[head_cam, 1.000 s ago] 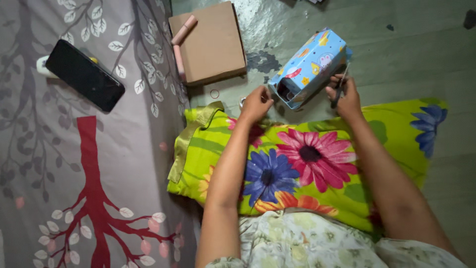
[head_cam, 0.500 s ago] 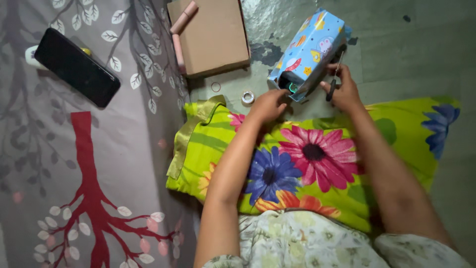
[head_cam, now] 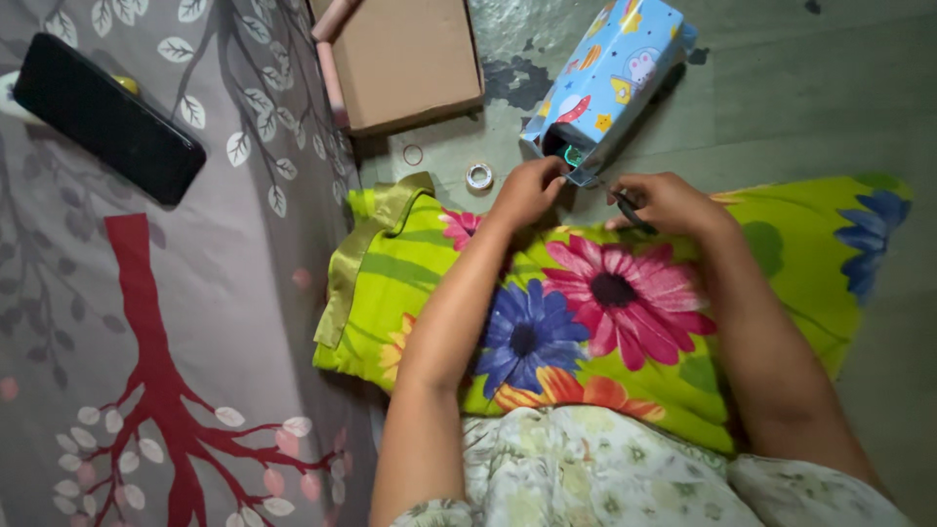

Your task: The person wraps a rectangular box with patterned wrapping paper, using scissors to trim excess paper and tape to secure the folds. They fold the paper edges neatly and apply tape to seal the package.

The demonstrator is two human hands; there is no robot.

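Observation:
A box wrapped in blue patterned paper (head_cam: 613,76) lies on the floor, its open end facing me. My left hand (head_cam: 530,192) touches the paper flap at that open end. My right hand (head_cam: 669,204) is closed around small dark-handled scissors (head_cam: 629,211), held low beside the open end. Both forearms rest over a bright green floral pillow (head_cam: 605,312) on my lap. A small roll of clear tape (head_cam: 479,177) sits on the floor just left of my left hand.
A flat brown cardboard box (head_cam: 405,59) lies at the top, with pink rolls (head_cam: 332,54) along its left side. A black phone (head_cam: 105,117) rests on the grey tree-patterned sheet (head_cam: 146,322). A thin ring (head_cam: 413,154) lies near the tape.
My right hand has come down from the box's side to its open end, still holding the scissors. My left hand has shifted slightly to the flap.

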